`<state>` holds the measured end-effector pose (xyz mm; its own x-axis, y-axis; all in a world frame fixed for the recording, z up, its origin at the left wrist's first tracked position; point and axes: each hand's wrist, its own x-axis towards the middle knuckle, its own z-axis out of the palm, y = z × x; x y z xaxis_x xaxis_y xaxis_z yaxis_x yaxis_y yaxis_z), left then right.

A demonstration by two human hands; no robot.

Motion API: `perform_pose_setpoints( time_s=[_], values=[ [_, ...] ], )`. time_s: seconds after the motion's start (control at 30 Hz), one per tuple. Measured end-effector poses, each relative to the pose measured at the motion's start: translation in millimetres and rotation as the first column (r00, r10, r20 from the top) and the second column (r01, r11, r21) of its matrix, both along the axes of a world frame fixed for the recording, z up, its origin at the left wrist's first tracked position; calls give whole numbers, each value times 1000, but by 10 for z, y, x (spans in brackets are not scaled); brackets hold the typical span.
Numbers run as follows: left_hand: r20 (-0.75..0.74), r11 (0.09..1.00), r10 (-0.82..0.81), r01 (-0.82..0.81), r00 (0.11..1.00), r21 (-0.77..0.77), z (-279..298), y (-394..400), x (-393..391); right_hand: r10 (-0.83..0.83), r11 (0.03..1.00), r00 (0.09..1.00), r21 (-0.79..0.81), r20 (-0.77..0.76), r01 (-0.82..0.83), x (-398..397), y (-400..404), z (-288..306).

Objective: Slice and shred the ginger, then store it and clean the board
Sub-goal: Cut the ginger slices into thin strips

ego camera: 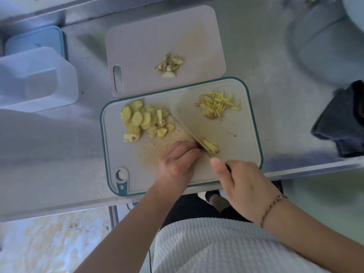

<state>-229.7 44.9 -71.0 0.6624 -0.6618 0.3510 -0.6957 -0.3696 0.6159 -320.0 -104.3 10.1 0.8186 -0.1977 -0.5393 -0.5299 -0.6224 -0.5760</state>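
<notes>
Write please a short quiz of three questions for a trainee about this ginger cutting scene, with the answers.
1. True or false: the ginger shreds lie on the same green-rimmed board as the ginger slices.
2. Which hand holds the knife? A) left B) right
3. What lies on the grey board behind?

Key:
1. True.
2. B: the right hand grips the handle; the left hand steadies the small stack of slices at the blade.
3. A small pile of ginger trimmings.
</notes>
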Motion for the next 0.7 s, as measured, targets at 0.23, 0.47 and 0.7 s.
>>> perform_pose_setpoints(
  time_s=[0.23,0.47,0.7],
  values=[
    [18,1000,0,0,1000,-12,-18,12,8,9,999,1000,43,-25,-8,-152,-19,39],
    [29,1000,0,1,1000,-16,-24,17,16,-11,999,999,44,-38,12,-6,25,-43],
    [14,998,44,-43,999,-36,-19,11,0,17,1000,1000,21,-11,-17,-51,-14,11]
  ],
)
